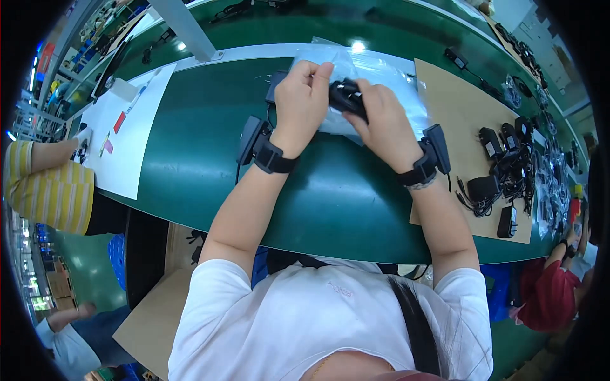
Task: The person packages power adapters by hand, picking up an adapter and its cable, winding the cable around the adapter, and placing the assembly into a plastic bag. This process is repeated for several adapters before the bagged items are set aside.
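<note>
My right hand (386, 124) grips a bundled black cable (347, 98), thumb below and fingers over its far side. Just left of it, my left hand (301, 105) is closed with thumb and forefinger pinched; whatever lies between them is too small or hidden to name. Beside the left hand's outer edge a black power adapter (274, 86) shows in part, with a thin cord hanging below it. Clear plastic bags (397, 89) lie flat on the table beneath and beyond both hands.
On the green table (210, 140), brown cardboard (445, 95) at right bears several black adapters (492, 143) with cords. Bagged items (551, 184) lie farther right. A white sheet (136, 146) with small items is at left. A metal post (184, 28) stands beyond; co-workers sit at both sides.
</note>
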{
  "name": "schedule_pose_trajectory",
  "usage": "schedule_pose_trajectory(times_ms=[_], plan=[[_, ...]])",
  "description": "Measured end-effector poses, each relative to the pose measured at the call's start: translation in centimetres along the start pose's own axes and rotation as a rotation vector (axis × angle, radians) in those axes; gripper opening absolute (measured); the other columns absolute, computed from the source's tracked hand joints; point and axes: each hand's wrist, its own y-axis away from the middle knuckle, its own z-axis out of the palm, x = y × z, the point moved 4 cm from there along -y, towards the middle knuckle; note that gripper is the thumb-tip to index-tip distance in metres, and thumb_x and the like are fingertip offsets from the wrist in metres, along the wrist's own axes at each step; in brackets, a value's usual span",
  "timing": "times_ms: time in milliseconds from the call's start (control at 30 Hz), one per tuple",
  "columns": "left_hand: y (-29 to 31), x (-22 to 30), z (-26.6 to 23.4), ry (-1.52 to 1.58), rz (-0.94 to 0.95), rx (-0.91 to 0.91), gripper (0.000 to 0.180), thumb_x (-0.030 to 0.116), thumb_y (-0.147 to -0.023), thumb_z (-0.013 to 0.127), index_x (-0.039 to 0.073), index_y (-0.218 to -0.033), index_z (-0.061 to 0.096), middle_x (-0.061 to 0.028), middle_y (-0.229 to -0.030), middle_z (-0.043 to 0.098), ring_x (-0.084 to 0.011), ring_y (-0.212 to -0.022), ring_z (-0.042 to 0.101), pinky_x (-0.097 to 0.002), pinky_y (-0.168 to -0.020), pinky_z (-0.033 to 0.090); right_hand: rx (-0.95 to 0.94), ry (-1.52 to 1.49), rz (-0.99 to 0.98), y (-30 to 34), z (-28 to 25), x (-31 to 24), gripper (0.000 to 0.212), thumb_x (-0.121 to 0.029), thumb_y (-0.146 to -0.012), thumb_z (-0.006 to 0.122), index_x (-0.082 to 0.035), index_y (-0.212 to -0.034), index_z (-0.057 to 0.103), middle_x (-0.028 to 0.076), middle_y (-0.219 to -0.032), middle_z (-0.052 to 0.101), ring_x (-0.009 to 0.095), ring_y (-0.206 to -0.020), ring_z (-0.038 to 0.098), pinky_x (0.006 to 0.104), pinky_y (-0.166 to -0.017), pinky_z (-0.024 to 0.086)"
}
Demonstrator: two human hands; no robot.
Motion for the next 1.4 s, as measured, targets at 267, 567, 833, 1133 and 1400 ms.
schedule_pose_trajectory(times_ms=[267, 567, 833, 1133, 1400], plan=[[3.7, 2.4, 2.2, -0.16, 0.239, -0.203, 0.018, 0.021, -0.086, 0.056, 0.006, -0.077, 0.052, -0.0156, -0.058, 0.056, -0.0336, -0.052, 0.057, -0.0403, -0.046, 0.045, -0.207, -0.209, 0.348, -0.1, 2.9, 2.5, 0.019, -0.008, -0.081, 0.056, 0.001, -0.098, 0.052, 0.015, -0.085, 0.058, 0.031, -0.076, 0.057, 0.0337, -0.069, 0.046], [5.1, 3.3, 1.8, -0.032, 0.334, -0.066, 0.017, 0.015, -0.086, 0.06, 0.002, -0.079, 0.052, -0.0113, -0.058, 0.054, -0.0207, -0.05, 0.056, -0.0271, -0.047, 0.043, 0.177, -0.656, 0.195, -2.1, 2.6, 0.3, 0.071, -0.002, -0.081, 0.059, -0.001, -0.139, 0.017, 0.012, -0.109, 0.052, 0.017, -0.09, 0.058, 0.0272, -0.075, 0.049], [5.2, 3.9, 0.8, -0.084, 0.197, -0.167, 0.02, 0.021, -0.083, 0.062, 0.004, -0.089, 0.052, -0.012, -0.077, 0.059, -0.0252, -0.075, 0.057, -0.0355, -0.067, 0.043, 0.042, -1.333, 0.613, -2.2, 4.2, 2.0, 0.059, -0.011, -0.085, 0.061, -0.001, -0.133, 0.029, 0.008, -0.103, 0.055, 0.013, -0.083, 0.057, 0.0238, -0.068, 0.05], [-0.4, -3.8, -1.5, 0.642, -0.443, -0.476, 0.055, 0.041, -0.084, 0.06, -0.003, -0.116, 0.051, -0.0075, -0.102, 0.06, -0.0126, -0.089, 0.056, -0.0252, -0.078, 0.045, -0.287, -0.967, 0.516, -1.8, 3.8, -0.1, 0.045, -0.02, -0.082, 0.062, 0.0, -0.12, 0.048, 0.003, -0.086, 0.053, 0.01, -0.069, 0.05, 0.0244, -0.058, 0.044], [3.5, -1.8, 2.6, 0.953, -0.432, -0.159, 0.039, 0.039, -0.089, 0.054, 0.003, -0.105, 0.054, -0.0004, -0.094, 0.056, -0.0077, -0.085, 0.049, -0.0227, -0.076, 0.041, 0.148, -0.785, 0.256, -1.7, 3.1, -1.1, 0.033, -0.023, -0.091, 0.049, 0.001, -0.113, 0.049, 0.009, -0.097, 0.056, 0.015, -0.086, 0.051, 0.0288, -0.077, 0.042]])
